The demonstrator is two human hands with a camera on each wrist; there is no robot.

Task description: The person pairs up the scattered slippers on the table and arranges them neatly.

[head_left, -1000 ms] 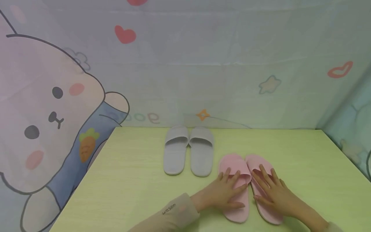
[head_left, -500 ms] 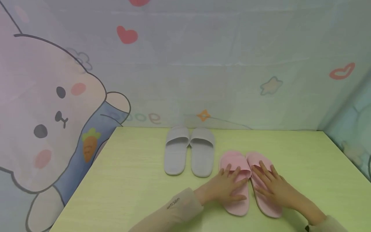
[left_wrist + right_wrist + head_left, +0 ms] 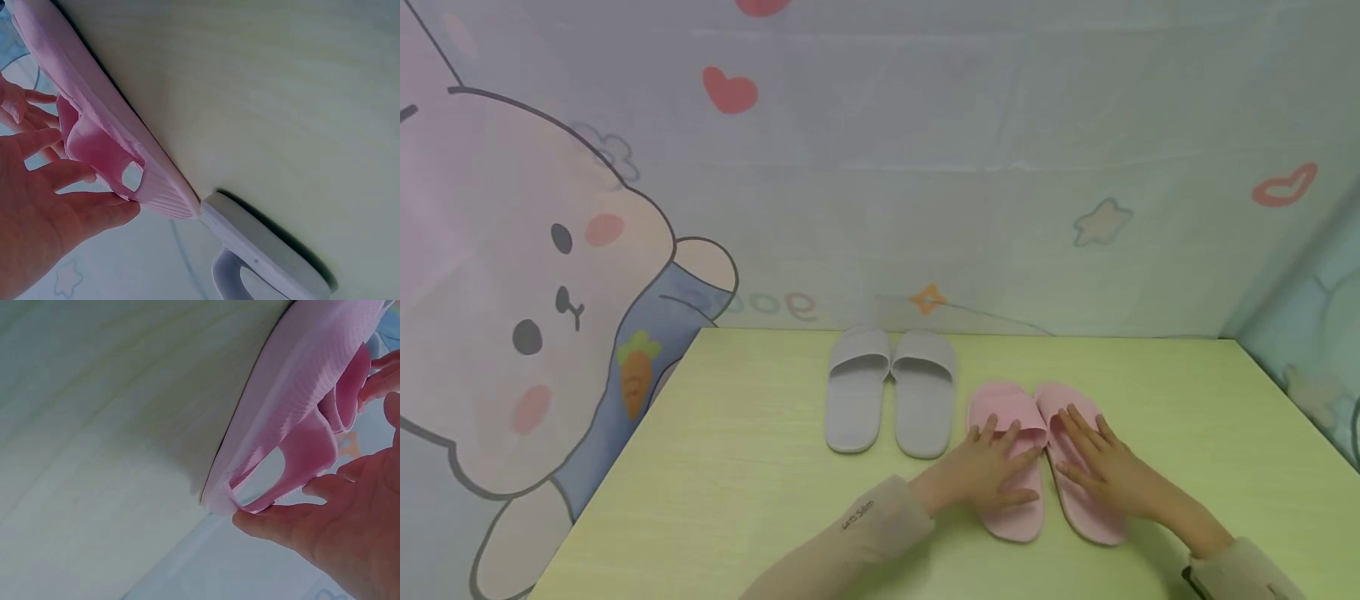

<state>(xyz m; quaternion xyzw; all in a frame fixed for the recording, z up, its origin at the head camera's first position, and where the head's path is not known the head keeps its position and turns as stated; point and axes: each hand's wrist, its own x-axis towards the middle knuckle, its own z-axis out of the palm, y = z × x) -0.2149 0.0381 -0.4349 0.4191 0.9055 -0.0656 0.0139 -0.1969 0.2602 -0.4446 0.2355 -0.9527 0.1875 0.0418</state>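
A pair of pink slippers lies on the yellow-green table, toes toward the back wall. On the left pink slipper (image 3: 1003,404) my left hand (image 3: 988,473) rests with spread fingers, its fingertips at the edge of the strap. The right pink slipper (image 3: 1063,400) has my right hand (image 3: 1112,475) over it, fingers extended onto the strap's edge. Both straps arch up in the wrist views, and fingertips touch the left strap (image 3: 103,150) and the right strap (image 3: 309,447). The pink toes sit side by side, while the heels splay apart.
Behind and left of the pink pair stand two grey slippers, a left one (image 3: 853,408) and a right one (image 3: 922,417), near the back edge of the table (image 3: 737,467). A printed cloth (image 3: 880,167) with a cartoon figure hangs behind.
Both hands and the pink slippers have slid away from me, toward the back of the table. The grey slippers have stayed in place.
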